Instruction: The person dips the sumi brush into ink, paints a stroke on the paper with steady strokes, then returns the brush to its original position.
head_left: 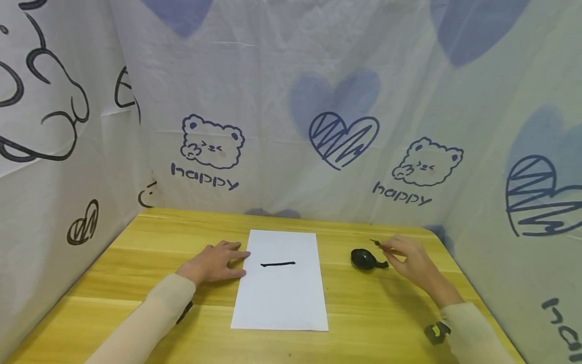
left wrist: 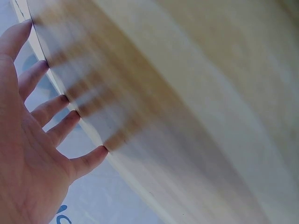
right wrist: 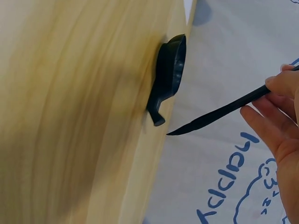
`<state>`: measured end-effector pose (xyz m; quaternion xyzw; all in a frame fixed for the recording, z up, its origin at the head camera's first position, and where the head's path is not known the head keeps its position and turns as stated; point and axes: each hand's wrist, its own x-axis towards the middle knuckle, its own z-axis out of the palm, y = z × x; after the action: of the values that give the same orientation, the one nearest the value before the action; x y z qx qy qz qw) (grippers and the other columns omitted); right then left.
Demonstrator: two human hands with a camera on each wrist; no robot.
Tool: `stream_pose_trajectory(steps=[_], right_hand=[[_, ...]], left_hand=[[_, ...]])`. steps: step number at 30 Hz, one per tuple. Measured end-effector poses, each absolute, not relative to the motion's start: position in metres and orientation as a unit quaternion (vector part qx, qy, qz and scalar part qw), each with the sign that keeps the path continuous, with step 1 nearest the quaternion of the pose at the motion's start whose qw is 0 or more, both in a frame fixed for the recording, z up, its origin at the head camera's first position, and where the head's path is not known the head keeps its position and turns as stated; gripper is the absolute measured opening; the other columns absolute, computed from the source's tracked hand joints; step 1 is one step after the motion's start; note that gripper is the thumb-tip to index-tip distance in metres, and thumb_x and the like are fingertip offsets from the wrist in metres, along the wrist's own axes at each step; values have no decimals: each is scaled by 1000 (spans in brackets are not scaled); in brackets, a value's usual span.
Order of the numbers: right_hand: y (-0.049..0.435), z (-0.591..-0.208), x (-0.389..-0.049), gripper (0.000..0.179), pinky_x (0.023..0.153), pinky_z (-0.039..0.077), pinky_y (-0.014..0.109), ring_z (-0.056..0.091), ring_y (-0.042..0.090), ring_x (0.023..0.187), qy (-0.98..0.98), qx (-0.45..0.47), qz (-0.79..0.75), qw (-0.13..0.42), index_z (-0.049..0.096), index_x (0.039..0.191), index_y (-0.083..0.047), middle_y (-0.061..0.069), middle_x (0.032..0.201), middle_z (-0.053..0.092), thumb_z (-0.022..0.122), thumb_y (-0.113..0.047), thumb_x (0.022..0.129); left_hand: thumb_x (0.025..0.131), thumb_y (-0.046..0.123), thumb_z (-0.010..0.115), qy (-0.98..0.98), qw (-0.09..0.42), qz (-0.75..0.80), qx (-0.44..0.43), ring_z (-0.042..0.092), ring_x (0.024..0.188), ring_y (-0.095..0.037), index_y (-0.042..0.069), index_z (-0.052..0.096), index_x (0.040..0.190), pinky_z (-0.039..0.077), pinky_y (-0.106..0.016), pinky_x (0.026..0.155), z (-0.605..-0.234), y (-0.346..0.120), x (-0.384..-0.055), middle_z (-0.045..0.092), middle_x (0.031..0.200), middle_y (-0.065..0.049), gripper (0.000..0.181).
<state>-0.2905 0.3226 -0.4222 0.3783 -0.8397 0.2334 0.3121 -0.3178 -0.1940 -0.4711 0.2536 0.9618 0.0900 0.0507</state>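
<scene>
A white sheet of paper (head_left: 279, 303) lies on the wooden table, with one short black horizontal stroke (head_left: 278, 264) in its upper half. My left hand (head_left: 217, 263) is spread flat beside it, fingertips at the sheet's left edge; the left wrist view shows its fingers (left wrist: 91, 160) straight and apart. To the right, my right hand (head_left: 411, 258) pinches a dark writing brush (right wrist: 229, 107) between thumb and fingers. The brush's pointed black tip is just past the spout-like end of a black gourd-shaped ink dish (head_left: 364, 259), which the right wrist view shows from the side.
The yellow wooden table (head_left: 136, 242) ends at a white patterned curtain (head_left: 273, 192) behind, with more curtain at both sides. Black straps show at both wrists, one (head_left: 437, 332) by the right sleeve. Bare table lies between the paper and the ink dish.
</scene>
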Motion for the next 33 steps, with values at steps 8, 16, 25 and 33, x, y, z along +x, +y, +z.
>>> stream_pose_trajectory(steps=[8,16,25,33], right_hand=[[328,-429,-292,43,77,55,12,71,16,80,-824,427,202,312,77,95,-8,3,91,75,82,22,65],[330,-440,-291,15,76,57,17,70,17,80,-802,482,174,306,75,95,-8,3,92,72,77,5,87],[329,-453,-286,46,73,57,22,66,17,80,-782,528,107,313,76,94,-5,6,92,70,38,-24,111],[327,-459,-277,20,78,60,27,70,20,86,-792,529,69,298,75,93,-6,8,97,71,63,7,87]], left_hand=[[98,59,59,962,53,89,254,40,149,-43,26,55,151,33,-74,115,-475,-195,-319,42,163,-17,62],[98,57,60,961,49,91,255,40,149,-44,25,56,150,33,-74,114,-476,-194,-320,43,162,-18,62],[98,58,60,961,47,89,256,40,149,-44,26,56,150,33,-74,114,-474,-195,-319,43,162,-18,62],[97,59,60,961,46,90,256,41,148,-44,25,56,150,34,-74,114,-475,-197,-320,44,162,-18,63]])
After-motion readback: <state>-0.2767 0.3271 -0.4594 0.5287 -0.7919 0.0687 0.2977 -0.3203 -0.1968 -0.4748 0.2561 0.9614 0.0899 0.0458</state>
